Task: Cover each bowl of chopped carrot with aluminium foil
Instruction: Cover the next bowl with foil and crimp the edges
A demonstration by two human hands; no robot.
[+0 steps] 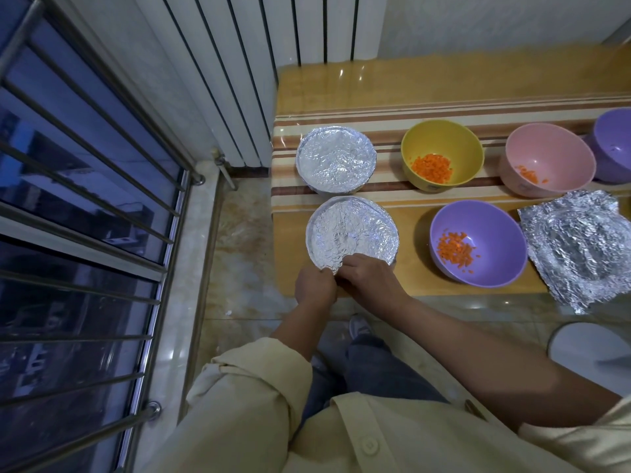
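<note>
Two foil-covered bowls stand at the table's left end: the far one point(336, 159) and the near one point(351, 230). My left hand point(314, 285) and my right hand point(370, 276) both pinch the foil at the near bowl's front rim, fingers curled over the edge. Chopped carrot lies uncovered in a yellow bowl point(442, 155), a pink bowl point(546, 160) and a purple bowl point(478, 244). A stack of crumpled foil sheets point(580, 247) lies to the right of the purple bowl.
Another purple bowl point(614, 145) sits at the far right edge of view. The wooden table point(341, 87) has a striped runner. A white radiator point(246, 63) and a barred window point(85, 199) stand to the left. A white round object point(587, 353) is at lower right.
</note>
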